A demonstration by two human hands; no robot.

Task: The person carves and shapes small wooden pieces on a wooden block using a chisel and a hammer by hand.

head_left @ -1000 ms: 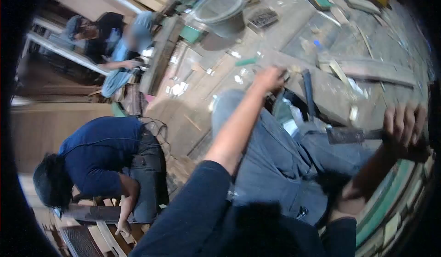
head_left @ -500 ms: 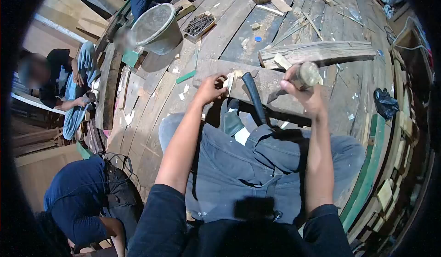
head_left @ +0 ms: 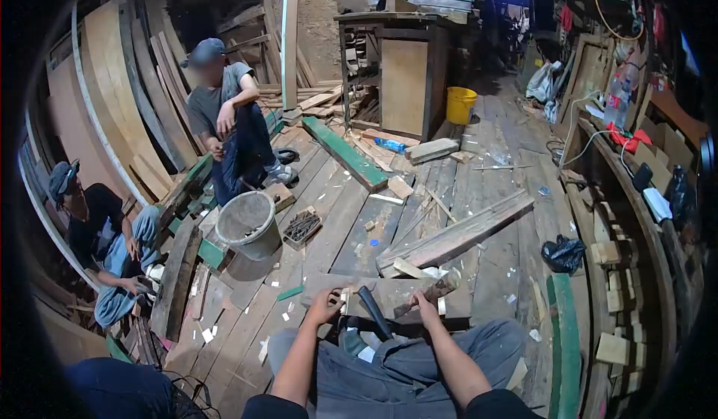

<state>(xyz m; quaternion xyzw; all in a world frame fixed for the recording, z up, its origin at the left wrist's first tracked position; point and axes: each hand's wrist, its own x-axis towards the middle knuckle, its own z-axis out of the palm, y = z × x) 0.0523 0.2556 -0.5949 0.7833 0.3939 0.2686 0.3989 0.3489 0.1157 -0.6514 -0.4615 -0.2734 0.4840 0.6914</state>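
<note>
My left hand point(head_left: 324, 306) is at the near edge of a wide plank point(head_left: 385, 288), its fingers closed round a small pale piece of wood point(head_left: 344, 299). My right hand point(head_left: 425, 309) grips a worn wooden-handled tool point(head_left: 441, 286), whose dark flat end points down and left toward the plank. Between the hands, a dark bar-like handle point(head_left: 372, 311) leans over the plank edge above my lap. A pale offcut point(head_left: 410, 268) rests just beyond the plank.
A bucket point(head_left: 248, 224) and a box of nails point(head_left: 302, 227) stand ahead left. A thick beam point(head_left: 464, 232) lies ahead; a green board point(head_left: 563, 344) and black bag point(head_left: 563, 254) are right. Two people sit left; another's blue back point(head_left: 123, 389) shows lower left.
The view has tilted up to the wider room. My right hand has come from the far right to the plank with the tool; my left hand stays near the plank edge.
</note>
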